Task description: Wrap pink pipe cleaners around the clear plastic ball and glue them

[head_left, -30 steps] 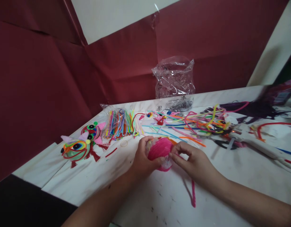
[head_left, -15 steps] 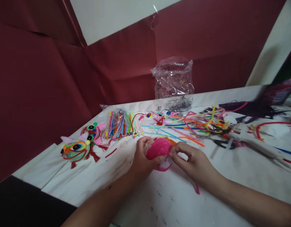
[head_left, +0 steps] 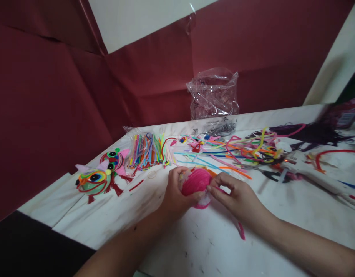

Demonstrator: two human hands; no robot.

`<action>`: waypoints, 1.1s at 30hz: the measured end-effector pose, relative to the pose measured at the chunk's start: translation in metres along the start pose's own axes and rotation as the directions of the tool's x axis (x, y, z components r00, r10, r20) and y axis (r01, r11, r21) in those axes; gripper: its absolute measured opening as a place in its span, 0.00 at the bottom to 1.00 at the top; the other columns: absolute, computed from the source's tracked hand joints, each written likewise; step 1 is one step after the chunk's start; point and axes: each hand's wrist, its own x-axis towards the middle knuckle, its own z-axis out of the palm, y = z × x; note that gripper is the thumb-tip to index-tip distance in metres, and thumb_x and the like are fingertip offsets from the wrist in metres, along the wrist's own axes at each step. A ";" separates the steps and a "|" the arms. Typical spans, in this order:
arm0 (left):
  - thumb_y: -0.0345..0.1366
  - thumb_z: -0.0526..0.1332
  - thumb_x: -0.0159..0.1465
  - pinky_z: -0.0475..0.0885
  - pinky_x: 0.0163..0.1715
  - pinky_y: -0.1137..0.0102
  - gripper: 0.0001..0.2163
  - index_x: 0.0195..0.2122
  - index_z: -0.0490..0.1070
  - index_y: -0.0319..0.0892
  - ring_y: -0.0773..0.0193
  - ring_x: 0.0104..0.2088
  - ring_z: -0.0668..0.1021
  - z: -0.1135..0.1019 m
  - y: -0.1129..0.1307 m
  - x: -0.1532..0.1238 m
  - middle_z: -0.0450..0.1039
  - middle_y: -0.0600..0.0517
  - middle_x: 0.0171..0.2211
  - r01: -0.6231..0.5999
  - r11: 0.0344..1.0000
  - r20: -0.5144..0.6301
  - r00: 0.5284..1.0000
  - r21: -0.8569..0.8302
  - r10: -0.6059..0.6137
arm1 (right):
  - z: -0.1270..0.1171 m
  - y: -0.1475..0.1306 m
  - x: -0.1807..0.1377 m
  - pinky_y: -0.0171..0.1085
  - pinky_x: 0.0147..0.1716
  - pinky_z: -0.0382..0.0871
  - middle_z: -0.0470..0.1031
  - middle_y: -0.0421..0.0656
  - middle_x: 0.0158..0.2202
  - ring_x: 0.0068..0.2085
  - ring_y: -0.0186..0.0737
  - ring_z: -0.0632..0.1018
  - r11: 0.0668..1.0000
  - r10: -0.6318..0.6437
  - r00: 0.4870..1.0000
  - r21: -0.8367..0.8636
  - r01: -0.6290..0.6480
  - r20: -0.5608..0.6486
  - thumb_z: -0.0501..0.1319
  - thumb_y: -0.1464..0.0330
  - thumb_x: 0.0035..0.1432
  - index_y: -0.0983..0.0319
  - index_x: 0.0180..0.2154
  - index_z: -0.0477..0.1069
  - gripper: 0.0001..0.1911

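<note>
My left hand (head_left: 175, 192) is closed round a ball (head_left: 195, 182) wound in pink pipe cleaner, holding it just above the white table (head_left: 200, 246). My right hand (head_left: 235, 196) pinches the pink pipe cleaner (head_left: 241, 230) at the ball's right side. The loose end of that pipe cleaner trails down under my right wrist. A bit of white shows at the ball's lower edge.
Two finished colourful ball figures (head_left: 93, 180) with big eyes lie at the left. A bag of short coloured sticks (head_left: 145, 151) and a spread of loose pipe cleaners (head_left: 235, 148) lie behind my hands. A clear plastic bag (head_left: 213, 96) stands at the back against red paper. Scissors (head_left: 277, 175) lie right.
The trailing pink end has shortened and shifted right under my right wrist. Both hands and the ball stay in nearly the same place.
</note>
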 end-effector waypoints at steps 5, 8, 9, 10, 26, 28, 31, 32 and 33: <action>0.45 0.63 0.54 0.69 0.42 0.62 0.22 0.46 0.62 0.42 0.55 0.44 0.74 -0.006 -0.002 0.003 0.68 0.45 0.45 0.000 0.999 0.033 0.999 -0.050 0.002 | 0.000 -0.002 0.000 0.35 0.28 0.65 0.70 0.38 0.23 0.27 0.37 0.71 1.000 0.001 1.000 -0.003 -0.001 0.001 0.55 0.65 0.55 0.58 0.23 0.64 0.10; 0.41 0.67 0.49 0.68 0.44 0.61 0.26 0.47 0.61 0.41 0.54 0.45 0.73 -0.007 -0.002 0.004 0.67 0.45 0.46 -0.043 0.998 0.047 0.998 0.046 0.041 | 0.000 -0.003 -0.001 0.35 0.28 0.65 0.70 0.39 0.23 0.27 0.37 0.71 1.000 0.009 1.000 -0.024 -0.009 0.012 0.54 0.64 0.55 0.58 0.23 0.64 0.10; 0.39 0.68 0.47 0.68 0.45 0.61 0.27 0.47 0.61 0.41 0.53 0.46 0.72 -0.007 -0.001 0.004 0.66 0.45 0.46 -0.056 0.995 0.051 0.997 0.083 0.052 | 0.000 -0.003 -0.001 0.35 0.28 0.65 0.70 0.39 0.23 0.27 0.37 0.71 1.000 0.010 1.000 -0.029 -0.009 0.017 0.54 0.64 0.55 0.58 0.23 0.64 0.10; 0.39 0.68 0.47 0.68 0.45 0.60 0.28 0.47 0.61 0.41 0.52 0.46 0.71 -0.007 -0.001 0.004 0.66 0.45 0.46 -0.065 0.992 0.051 0.997 0.109 0.060 | 0.000 -0.003 -0.001 0.35 0.28 0.65 0.70 0.39 0.23 0.27 0.37 0.71 0.999 0.008 1.000 -0.033 -0.007 0.018 0.54 0.64 0.55 0.58 0.23 0.64 0.10; 0.37 0.71 0.43 0.69 0.43 0.61 0.30 0.48 0.64 0.44 0.52 0.45 0.72 -0.003 0.009 0.000 0.67 0.47 0.45 -0.021 0.993 0.023 1.000 0.118 0.019 | 0.003 -0.002 -0.003 0.35 0.27 0.66 0.69 0.38 0.23 0.27 0.37 0.71 0.999 -0.015 1.000 -0.030 0.014 -0.009 0.55 0.65 0.55 0.58 0.23 0.63 0.10; 0.36 0.70 0.44 0.70 0.41 0.62 0.30 0.48 0.63 0.44 0.54 0.42 0.73 -0.002 0.010 0.000 0.68 0.48 0.44 0.001 0.994 0.020 1.000 0.108 -0.003 | 0.002 -0.001 -0.003 0.35 0.28 0.66 0.69 0.38 0.23 0.27 0.37 0.71 0.999 -0.006 1.000 -0.033 0.006 -0.012 0.55 0.65 0.55 0.58 0.23 0.63 0.10; 0.36 0.70 0.45 0.71 0.38 0.64 0.30 0.48 0.60 0.44 0.58 0.39 0.74 0.000 0.013 -0.001 0.69 0.49 0.42 0.044 0.996 0.059 0.997 0.073 -0.048 | 0.001 -0.002 -0.002 0.36 0.27 0.66 0.69 0.39 0.23 0.27 0.38 0.71 0.999 0.008 1.000 -0.042 -0.008 0.012 0.55 0.65 0.55 0.58 0.23 0.63 0.10; 0.36 0.70 0.45 0.71 0.37 0.64 0.30 0.48 0.60 0.44 0.59 0.38 0.74 0.001 0.013 -0.002 0.68 0.49 0.42 0.054 0.996 0.065 0.996 0.066 -0.058 | 0.001 -0.003 -0.002 0.36 0.27 0.66 0.70 0.39 0.23 0.27 0.38 0.72 0.999 0.009 1.000 -0.046 -0.008 0.024 0.55 0.64 0.55 0.58 0.23 0.64 0.10; 0.35 0.70 0.44 0.71 0.37 0.65 0.30 0.47 0.59 0.44 0.59 0.38 0.74 0.002 0.014 -0.002 0.68 0.49 0.42 0.063 0.996 0.065 0.996 0.061 -0.066 | 0.000 -0.003 -0.002 0.36 0.28 0.66 0.70 0.39 0.24 0.27 0.38 0.72 0.999 0.002 1.000 -0.049 0.000 0.028 0.54 0.64 0.56 0.58 0.24 0.64 0.10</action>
